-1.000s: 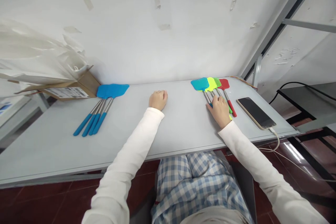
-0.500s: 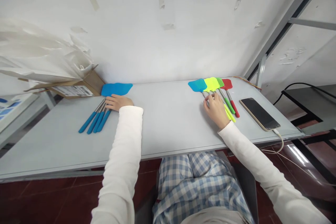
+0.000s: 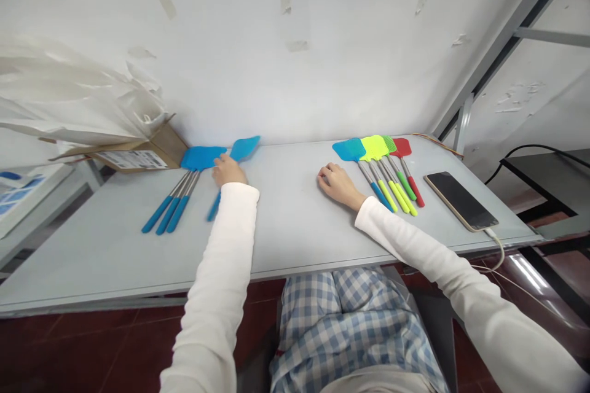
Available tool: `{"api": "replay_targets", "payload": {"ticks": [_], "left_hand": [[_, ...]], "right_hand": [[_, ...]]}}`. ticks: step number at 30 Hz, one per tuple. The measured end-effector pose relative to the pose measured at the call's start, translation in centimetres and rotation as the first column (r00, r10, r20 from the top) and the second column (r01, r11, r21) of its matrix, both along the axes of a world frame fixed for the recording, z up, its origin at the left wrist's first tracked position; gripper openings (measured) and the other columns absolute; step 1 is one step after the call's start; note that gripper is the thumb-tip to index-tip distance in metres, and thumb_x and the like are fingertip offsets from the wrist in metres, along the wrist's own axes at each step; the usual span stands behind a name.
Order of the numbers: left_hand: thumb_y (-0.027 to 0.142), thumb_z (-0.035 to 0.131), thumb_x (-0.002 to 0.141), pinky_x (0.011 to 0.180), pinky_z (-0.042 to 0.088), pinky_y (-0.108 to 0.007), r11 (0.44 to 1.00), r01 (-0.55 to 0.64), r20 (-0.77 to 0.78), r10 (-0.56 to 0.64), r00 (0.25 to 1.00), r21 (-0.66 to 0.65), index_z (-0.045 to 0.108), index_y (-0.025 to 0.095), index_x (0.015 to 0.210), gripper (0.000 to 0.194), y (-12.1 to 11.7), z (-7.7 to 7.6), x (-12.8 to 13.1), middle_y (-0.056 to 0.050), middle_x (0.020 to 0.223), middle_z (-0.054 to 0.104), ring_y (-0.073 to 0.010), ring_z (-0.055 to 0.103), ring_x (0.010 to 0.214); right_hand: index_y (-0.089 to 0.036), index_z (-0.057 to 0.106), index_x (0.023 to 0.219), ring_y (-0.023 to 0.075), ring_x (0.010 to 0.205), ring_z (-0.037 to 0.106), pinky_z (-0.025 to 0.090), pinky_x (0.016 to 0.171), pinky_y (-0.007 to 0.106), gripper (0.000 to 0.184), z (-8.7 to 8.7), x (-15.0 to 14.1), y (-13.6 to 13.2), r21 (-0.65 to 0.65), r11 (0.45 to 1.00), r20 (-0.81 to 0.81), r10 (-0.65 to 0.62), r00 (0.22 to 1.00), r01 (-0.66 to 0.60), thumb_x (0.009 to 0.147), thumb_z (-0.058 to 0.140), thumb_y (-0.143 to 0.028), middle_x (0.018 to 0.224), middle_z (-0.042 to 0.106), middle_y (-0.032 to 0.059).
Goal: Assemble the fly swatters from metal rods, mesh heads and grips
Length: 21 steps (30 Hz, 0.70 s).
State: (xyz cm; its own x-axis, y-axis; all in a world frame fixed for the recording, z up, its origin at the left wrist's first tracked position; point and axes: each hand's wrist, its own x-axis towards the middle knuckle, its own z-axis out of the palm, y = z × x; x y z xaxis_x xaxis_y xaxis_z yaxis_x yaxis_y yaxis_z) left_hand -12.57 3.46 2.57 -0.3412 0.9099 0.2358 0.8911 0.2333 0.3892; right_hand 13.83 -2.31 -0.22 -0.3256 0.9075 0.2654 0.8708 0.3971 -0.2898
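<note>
My left hand (image 3: pixel 229 171) is closed on the shaft of one blue fly swatter, its blue head (image 3: pixel 245 147) tilted up past my fingers and its blue handle (image 3: pixel 214 206) showing below. Left of it, several blue fly swatters (image 3: pixel 203 158) lie fanned out, heads overlapping and metal shafts spread. My right hand (image 3: pixel 340 185) hovers low over or rests on the table, empty, with fingers loosely curled and apart. Just right of it is a fanned row of fly swatters: a blue one (image 3: pixel 350 150), yellow ones (image 3: pixel 374 147), a green one (image 3: pixel 389 145) and a red one (image 3: pixel 403 147).
A phone (image 3: pixel 461 201) with a charging cable lies at the right of the grey table (image 3: pixel 286 221). At the back left sits an open cardboard box (image 3: pixel 161 146) with white wrapping (image 3: pixel 92 92). A white wall (image 3: pixel 295 92) stands behind, and a metal frame (image 3: pixel 498 49) rises at right.
My left hand has moved right, pulling one blue fly swatter out of the left group. My right hand has let go at the right row and moved left, leaving a blue fly swatter there.
</note>
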Motion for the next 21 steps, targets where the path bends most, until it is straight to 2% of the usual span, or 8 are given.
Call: {"api": "replay_targets", "payload": {"ticks": [2,3,6,10,14,17,19,21], "left_hand": [[0.024,0.036,0.1,0.092,0.049,-0.043,0.998,-0.054,0.013,0.054,0.998,0.018,0.051,0.009,0.128,0.035,0.1,0.0,1.5,-0.021,0.131,0.054,-0.0274,0.06,0.112],[0.024,0.034,0.1,0.092,0.048,-0.042,0.999,-0.038,0.022,0.037,0.999,0.016,0.051,0.009,0.127,0.035,0.1,0.0,2.4,-0.023,0.131,0.053,-0.0283,0.061,0.112],[0.025,0.037,0.1,0.094,0.046,-0.036,0.989,0.146,0.049,-0.144,0.988,-0.024,0.052,0.01,0.123,0.031,-0.4,-0.4,5.3,-0.021,0.126,0.057,-0.0256,0.061,0.112],[0.028,0.037,0.1,0.092,0.044,-0.032,0.924,0.375,0.025,-0.375,0.927,-0.075,0.058,0.014,0.111,0.027,-1.8,-1.2,8.7,-0.016,0.114,0.065,-0.0232,0.061,0.109],[0.033,0.026,0.102,0.078,0.043,-0.03,0.871,0.489,-0.104,-0.491,0.865,-0.047,0.058,0.018,0.107,0.036,-3.8,-1.3,11.1,-0.012,0.11,0.066,-0.0223,0.064,0.097],[0.034,0.024,0.102,0.071,0.041,-0.028,0.854,0.519,-0.167,-0.513,0.842,-0.003,0.058,0.019,0.108,0.038,-4.9,-1.0,12.0,-0.01,0.109,0.066,-0.02,0.064,0.092],[0.031,0.024,0.102,0.072,0.042,-0.027,0.817,0.574,-0.196,-0.555,0.808,0.051,0.058,0.019,0.11,0.037,-5.3,-0.8,12.2,-0.009,0.11,0.066,-0.0192,0.064,0.094],[0.029,0.027,0.101,0.073,0.043,-0.026,0.764,0.636,-0.209,-0.608,0.766,0.109,0.056,0.018,0.115,0.034,-5.5,-0.8,12.3,-0.01,0.113,0.064,-0.019,0.063,0.101]], "right_hand": [[-0.013,0.064,0.104,0.0225,0.097,0.054,0.038,0.089,0.033,0.027,-0.2,0.0,0.2,-0.002,0.999,-0.042,0.036,0.998,-0.036,0.097,0.04,-0.025,0.103,0.062,0.0129],[-0.013,0.064,0.103,0.0218,0.096,0.054,0.038,0.089,0.032,0.027,-0.2,0.1,0.2,-0.005,0.999,-0.064,0.049,0.997,-0.049,0.097,0.041,-0.025,0.103,0.062,0.0122],[-0.013,0.064,0.101,0.0204,0.093,0.054,0.038,0.088,0.031,0.027,-0.4,0.4,0.2,-0.02,0.998,-0.12,0.056,0.991,-0.059,0.097,0.041,-0.025,0.1,0.062,0.0113],[-0.014,0.064,0.097,0.0202,0.093,0.053,0.037,0.089,0.033,0.028,-0.8,0.4,0.1,-0.033,0.998,-0.206,0.044,0.977,-0.052,0.097,0.039,-0.026,0.1,0.063,0.0108],[-0.015,0.062,0.108,0.0192,0.095,0.054,0.036,0.094,0.036,0.026,-0.8,0.0,-0.3,-0.137,0.988,-0.432,0.011,0.902,-0.077,0.093,0.05,-0.033,0.105,0.066,0.0087],[-0.014,0.059,0.113,0.0167,0.094,0.057,0.041,0.091,0.033,0.036,-0.4,0.0,-0.5,-0.279,0.945,-0.694,-0.077,0.716,-0.169,0.089,0.056,-0.041,0.111,0.066,0.0089],[-0.015,0.06,0.109,0.0154,0.091,0.06,0.045,0.083,0.03,0.04,-0.2,0.1,-0.2,-0.33,0.91,-0.838,-0.159,0.522,-0.252,0.085,0.058,-0.046,0.111,0.067,0.009],[-0.017,0.064,0.101,0.0147,0.085,0.062,0.047,0.072,0.027,0.039,0.0,0.3,0.2,-0.323,0.894,-0.924,-0.228,0.307,-0.31,0.08,0.062,-0.05,0.106,0.069,0.0076]]}}
